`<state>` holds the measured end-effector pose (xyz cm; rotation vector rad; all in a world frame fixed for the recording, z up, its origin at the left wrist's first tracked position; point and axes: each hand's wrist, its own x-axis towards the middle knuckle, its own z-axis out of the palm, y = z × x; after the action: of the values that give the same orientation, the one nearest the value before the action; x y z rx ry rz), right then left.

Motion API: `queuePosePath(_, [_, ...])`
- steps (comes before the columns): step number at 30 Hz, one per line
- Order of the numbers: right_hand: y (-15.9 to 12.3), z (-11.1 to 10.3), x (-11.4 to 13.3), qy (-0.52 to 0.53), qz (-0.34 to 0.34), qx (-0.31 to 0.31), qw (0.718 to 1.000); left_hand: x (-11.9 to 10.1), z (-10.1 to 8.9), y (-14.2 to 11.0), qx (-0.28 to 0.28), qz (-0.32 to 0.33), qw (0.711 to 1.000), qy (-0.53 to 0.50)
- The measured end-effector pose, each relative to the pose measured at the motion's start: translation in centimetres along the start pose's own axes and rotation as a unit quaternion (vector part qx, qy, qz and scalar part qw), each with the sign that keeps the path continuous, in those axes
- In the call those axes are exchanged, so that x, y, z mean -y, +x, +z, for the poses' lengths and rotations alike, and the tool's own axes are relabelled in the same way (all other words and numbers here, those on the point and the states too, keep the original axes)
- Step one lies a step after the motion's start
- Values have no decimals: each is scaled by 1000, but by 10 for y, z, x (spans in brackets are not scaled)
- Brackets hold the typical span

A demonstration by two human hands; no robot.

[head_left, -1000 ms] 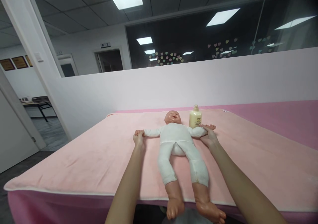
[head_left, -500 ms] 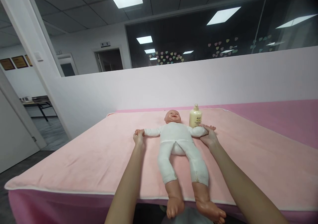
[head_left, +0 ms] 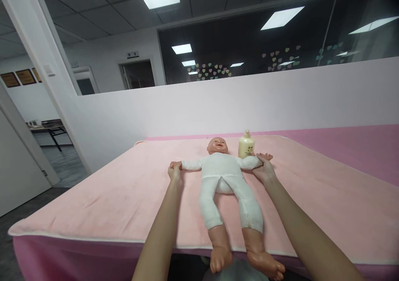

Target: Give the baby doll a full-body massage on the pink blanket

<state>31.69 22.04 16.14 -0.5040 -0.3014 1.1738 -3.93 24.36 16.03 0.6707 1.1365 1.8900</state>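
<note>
Apart, left hand (head_left: 175, 173) and right hand (head_left: 264, 172) round doll's arms (head_left: 192, 164), feet (head_left: 221, 259) past blanket edge (head_left: 93, 239).

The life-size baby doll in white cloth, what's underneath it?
A soft peach-pink cloth lies under the doll, visible between its legs and around it. The torso covers the part directly beneath, so whether anything small is there can't be seen.

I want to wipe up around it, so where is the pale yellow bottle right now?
In the head view, the pale yellow bottle stands right of the bald doll's head, just behind the person's right hand.
</note>
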Motion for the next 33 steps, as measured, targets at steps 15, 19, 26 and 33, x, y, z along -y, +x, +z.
queuePosePath(15, [-3, 6, 0, 7, -1, 2, 1000, -1, 1, -1, 3, -7, 1000, -8])
queuePosePath(19, [2, 3, 0, 45, -7, -26, 999, -2, 0, -2, 1, -7, 1000, -4])
queuePosePath(26, [10, 0, -1, 83, -39, -19, 996, -1, -1, 0, 1, -9, 1000, 0])
queuePosePath(33, [8, 0, 1, 112, -25, -60, 992, 2, -1, 3, 4, -4, 1000, -3])
